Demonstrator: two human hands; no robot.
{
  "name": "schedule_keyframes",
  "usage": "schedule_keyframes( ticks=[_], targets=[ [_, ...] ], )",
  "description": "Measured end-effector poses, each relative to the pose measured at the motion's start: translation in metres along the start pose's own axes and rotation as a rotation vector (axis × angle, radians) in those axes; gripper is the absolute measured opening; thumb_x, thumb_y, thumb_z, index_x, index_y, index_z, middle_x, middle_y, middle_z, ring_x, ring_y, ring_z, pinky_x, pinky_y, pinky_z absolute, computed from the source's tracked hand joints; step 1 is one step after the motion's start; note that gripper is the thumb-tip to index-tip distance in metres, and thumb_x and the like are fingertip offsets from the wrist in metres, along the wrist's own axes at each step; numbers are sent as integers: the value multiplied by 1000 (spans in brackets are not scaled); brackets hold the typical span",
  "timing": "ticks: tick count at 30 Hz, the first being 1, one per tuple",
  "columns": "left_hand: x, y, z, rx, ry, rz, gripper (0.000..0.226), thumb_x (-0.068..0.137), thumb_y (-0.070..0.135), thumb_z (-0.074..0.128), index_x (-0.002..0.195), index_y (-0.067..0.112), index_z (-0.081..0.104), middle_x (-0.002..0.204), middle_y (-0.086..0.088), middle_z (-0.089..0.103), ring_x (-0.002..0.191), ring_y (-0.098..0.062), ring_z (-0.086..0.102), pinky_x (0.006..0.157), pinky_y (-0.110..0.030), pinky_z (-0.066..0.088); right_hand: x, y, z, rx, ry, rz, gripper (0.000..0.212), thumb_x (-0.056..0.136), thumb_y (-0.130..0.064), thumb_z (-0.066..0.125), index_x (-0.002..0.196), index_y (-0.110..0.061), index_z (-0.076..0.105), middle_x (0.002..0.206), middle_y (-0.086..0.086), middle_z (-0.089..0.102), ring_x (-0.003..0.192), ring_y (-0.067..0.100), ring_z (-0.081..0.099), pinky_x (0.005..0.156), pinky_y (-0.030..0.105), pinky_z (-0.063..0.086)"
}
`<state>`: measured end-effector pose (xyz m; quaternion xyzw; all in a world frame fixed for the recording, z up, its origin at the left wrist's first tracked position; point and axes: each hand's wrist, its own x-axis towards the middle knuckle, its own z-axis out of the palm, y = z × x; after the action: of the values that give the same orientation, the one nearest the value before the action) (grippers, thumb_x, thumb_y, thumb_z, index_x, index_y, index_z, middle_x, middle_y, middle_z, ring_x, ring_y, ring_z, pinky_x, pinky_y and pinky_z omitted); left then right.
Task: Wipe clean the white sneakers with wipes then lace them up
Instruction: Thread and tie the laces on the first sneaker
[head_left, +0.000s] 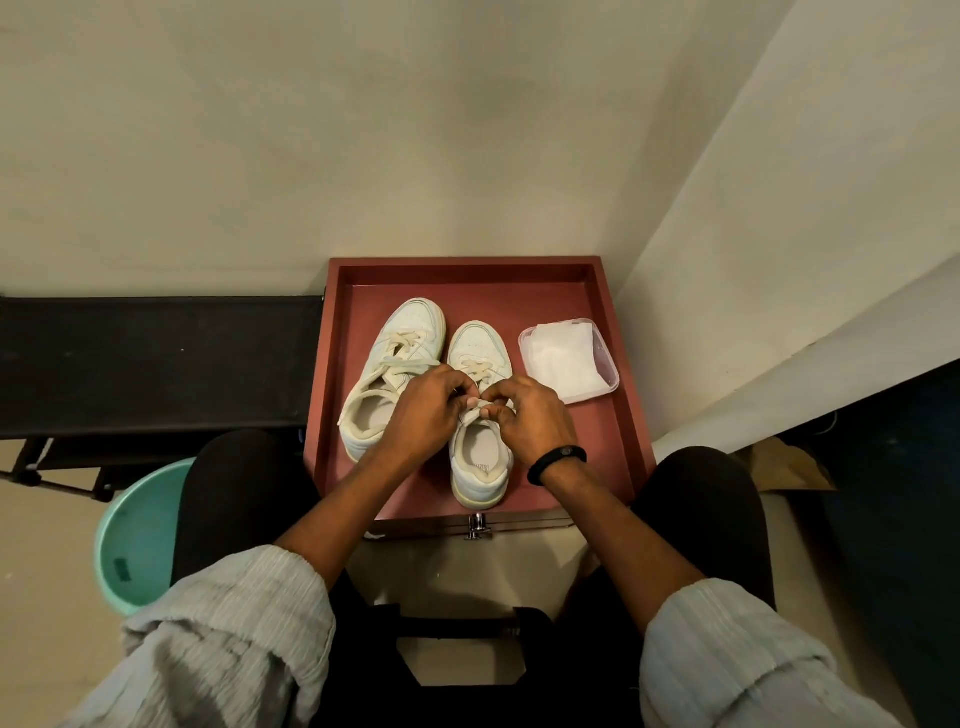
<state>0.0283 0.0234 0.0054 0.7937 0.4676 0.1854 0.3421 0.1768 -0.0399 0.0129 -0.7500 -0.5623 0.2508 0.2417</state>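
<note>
Two white sneakers stand side by side in a red-brown tray (618, 415), toes pointing away from me. The left sneaker (387, 374) has cream laces threaded over its tongue, loose at the near end. Over the middle of the right sneaker (480, 457), my left hand (426, 410) and my right hand (535, 415) meet. Both pinch its cream lace (475, 413) between thumb and fingers above the tongue. A clear plastic tub of white wipes (569, 358) sits at the tray's right.
The tray rests on a low stand with a metal latch (478, 525) at its front edge, pushed into a wall corner. A teal bucket (140, 535) stands on the floor at my left knee. A black bench (156, 358) runs along the wall at left.
</note>
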Motion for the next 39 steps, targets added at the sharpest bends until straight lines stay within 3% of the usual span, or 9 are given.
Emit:
schedule_keyframes(
  ticks=[3,6,11,16,23,30,34,39],
  targets=[
    [-1,0,-3,4,-14,25,5,88,10,73,92,12,75,90,0,66,85,-17,61,73,-27,44,0,1,0,7,13,-6,10,84,-25,77,92,-19,74,98,-5,69,81,9,55,69,24,41],
    [0,-1,-8,26,-32,47,3,90,13,71,90,12,74,92,-2,66,87,-18,60,76,-34,48,-3,-1,2,-61,24,-56,9,87,-24,74,92,-18,71,98,-4,67,82,15,59,70,29,48],
    [1,2,-7,125,8,20,23,100,24,59,86,7,67,87,-9,68,83,-29,62,71,-39,47,-8,-5,5,-196,28,-113,8,91,-23,68,96,-18,65,102,-3,64,84,21,62,70,36,53],
    [0,6,-5,181,8,11,19,99,29,57,110,20,70,98,-7,76,90,-30,69,77,-45,54,-9,-8,3,-282,3,-159,10,91,-22,64,99,-18,59,105,-1,60,83,22,60,67,34,50],
    [3,6,-4,91,-35,13,15,96,22,66,97,12,77,86,-3,63,86,-23,62,71,-33,44,-9,-10,4,-304,7,-154,10,93,-23,62,101,-19,58,107,-2,59,82,23,60,65,35,50],
    [7,4,7,74,57,-56,14,94,13,67,98,2,75,114,-11,60,103,-23,59,82,-21,36,-10,-9,-2,-236,26,-59,19,89,-33,69,103,-21,65,107,-1,63,94,20,61,77,36,54],
    [9,6,9,78,85,-56,13,96,12,64,97,3,73,112,-12,64,102,-26,62,81,-25,39,-11,-9,-8,-247,-31,15,13,90,-32,67,96,-20,69,95,0,69,88,22,64,74,34,54],
    [13,-1,9,79,140,-114,19,98,19,63,90,2,69,97,-13,68,91,-29,62,72,-32,39,-16,-12,-10,-250,-51,22,13,88,-30,70,97,-20,69,94,1,70,89,24,64,82,38,53]
  ],
)
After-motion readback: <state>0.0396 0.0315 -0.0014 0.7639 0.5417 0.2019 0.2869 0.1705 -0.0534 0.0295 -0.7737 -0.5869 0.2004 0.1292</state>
